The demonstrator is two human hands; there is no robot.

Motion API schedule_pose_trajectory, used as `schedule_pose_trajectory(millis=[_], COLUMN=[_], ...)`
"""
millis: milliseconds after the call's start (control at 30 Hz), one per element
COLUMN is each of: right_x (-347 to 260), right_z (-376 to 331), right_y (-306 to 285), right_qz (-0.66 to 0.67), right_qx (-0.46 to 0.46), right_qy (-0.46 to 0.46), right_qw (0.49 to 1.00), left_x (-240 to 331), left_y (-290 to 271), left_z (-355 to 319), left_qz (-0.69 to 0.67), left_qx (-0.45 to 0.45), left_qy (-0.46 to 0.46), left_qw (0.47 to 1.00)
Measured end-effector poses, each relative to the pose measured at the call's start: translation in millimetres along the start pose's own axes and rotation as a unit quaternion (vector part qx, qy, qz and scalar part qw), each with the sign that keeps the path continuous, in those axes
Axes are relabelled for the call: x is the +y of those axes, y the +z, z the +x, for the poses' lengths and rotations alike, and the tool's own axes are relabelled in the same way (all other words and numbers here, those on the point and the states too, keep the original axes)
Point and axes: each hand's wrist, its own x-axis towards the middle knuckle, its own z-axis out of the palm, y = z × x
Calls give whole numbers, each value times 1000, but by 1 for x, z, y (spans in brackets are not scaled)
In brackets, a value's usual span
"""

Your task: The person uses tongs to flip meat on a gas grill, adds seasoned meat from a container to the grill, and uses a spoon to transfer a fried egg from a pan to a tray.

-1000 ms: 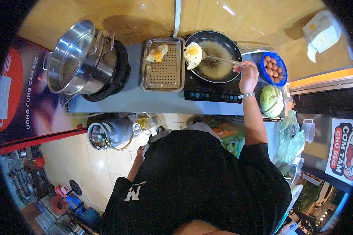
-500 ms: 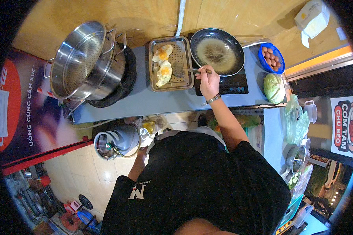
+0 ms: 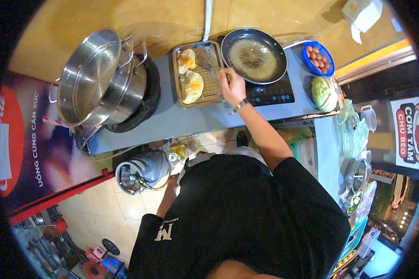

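My right hand [image 3: 232, 86] is closed around the handle of a metal spatula [image 3: 209, 68], over the right side of a perforated steel tray [image 3: 211, 96]. Two fried eggs lie in the tray, one at the back [image 3: 187, 61] and one nearer to me [image 3: 193, 87]. Just right of the hand, a black frying pan [image 3: 257, 56] with oil in it rests on a black induction cooker [image 3: 277, 93]. My left hand [image 3: 173, 179] hangs low beside a grey gas cylinder [image 3: 149, 169]; its fingers are mostly hidden.
A large steel steamer pot [image 3: 121, 95] stands on a burner at the left. Brown eggs fill a blue basket [image 3: 318, 59] at the right, with a cabbage [image 3: 324, 94] in front. A side counter [image 3: 325, 144] holds plastic bags [image 3: 354, 128] and a steel bowl [image 3: 357, 176].
My right hand has moved left and slightly away from me, and the spatula's blade has shifted toward the back of the tray. The back egg sits a little farther from the other one.
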Motion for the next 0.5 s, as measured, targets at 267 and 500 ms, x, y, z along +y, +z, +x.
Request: schedule_pose_trajectory(millis=[267, 500], right_x=[12, 45], right_z=[-121, -221], right_y=[-41, -131], right_qz=[145, -100], right_qx=[-140, -265], right_qy=[219, 290], right_qw=[955, 914], left_x=[-26, -11], left_y=[17, 18], left_z=[-15, 2], left_qz=[80, 354], left_qx=[-8, -36], left_qy=[-18, 98], left_qw=[997, 930])
